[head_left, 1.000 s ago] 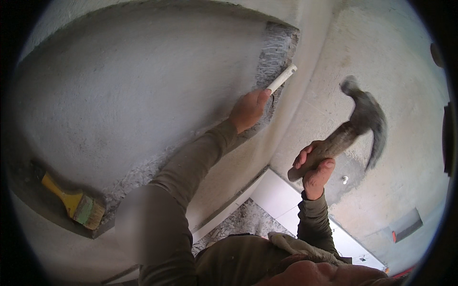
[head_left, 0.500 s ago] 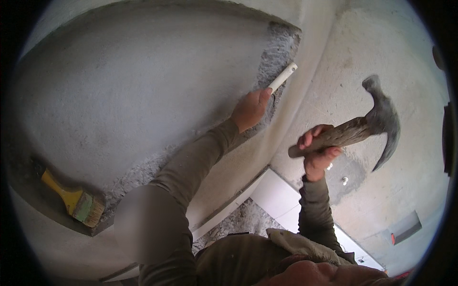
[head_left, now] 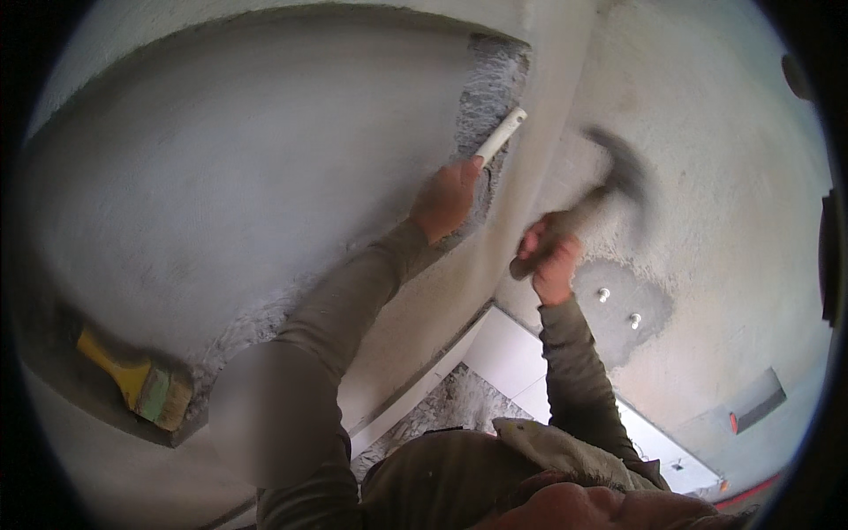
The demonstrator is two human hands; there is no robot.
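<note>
My left hand is closed around a white rod-shaped chisel whose tip rests against a rough, chipped patch at the right edge of a smooth grey plastered recess. My right hand grips the wooden handle of a claw hammer, which is motion-blurred. The hammer head is to the right of the chisel's free end, a short way off it.
A yellow-handled paintbrush lies on the ledge at lower left. Two bolts stick out of a darker patch on the right wall. White floor tiles and rubble lie below. A small recess with an orange mark is at lower right.
The hammer has swung from the right, where it was raised, leftward toward the chisel and is now blurred. My left hand and the chisel have stayed in place.
</note>
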